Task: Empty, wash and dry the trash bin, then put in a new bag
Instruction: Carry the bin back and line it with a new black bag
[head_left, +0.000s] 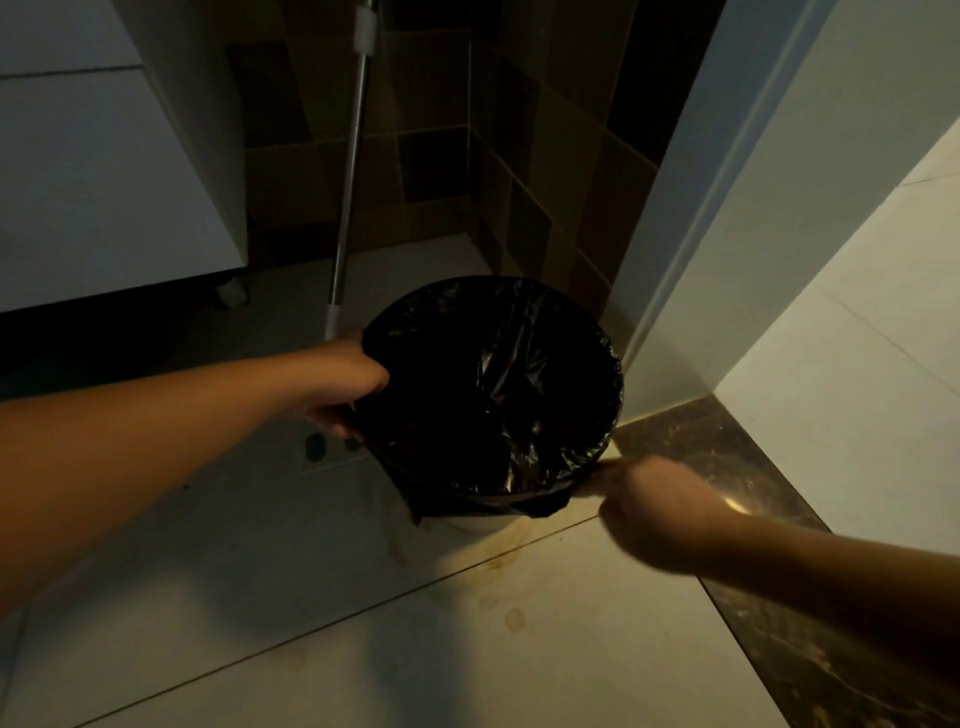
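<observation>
Head view — round trash bin (475, 521), crinkled black bag (493, 384) over its rim

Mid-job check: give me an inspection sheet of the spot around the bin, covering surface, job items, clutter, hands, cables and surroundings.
Surface: pale tiled floor, brownish stains in front of the bin; dark marbled threshold strip at right.
Job's things: round pale trash bin, lined with a crinkled black plastic bag folded over its rim; contents too dark to tell.
Clutter: metal mop pole leaning behind the bin.
Hands: left hand grips the bag-covered rim; right hand, blurred, at the bag's edge near the rim.
Cables: nothing seen.
Surroundings: dark tiled wall, white cabinet at left, white door frame at right.
</observation>
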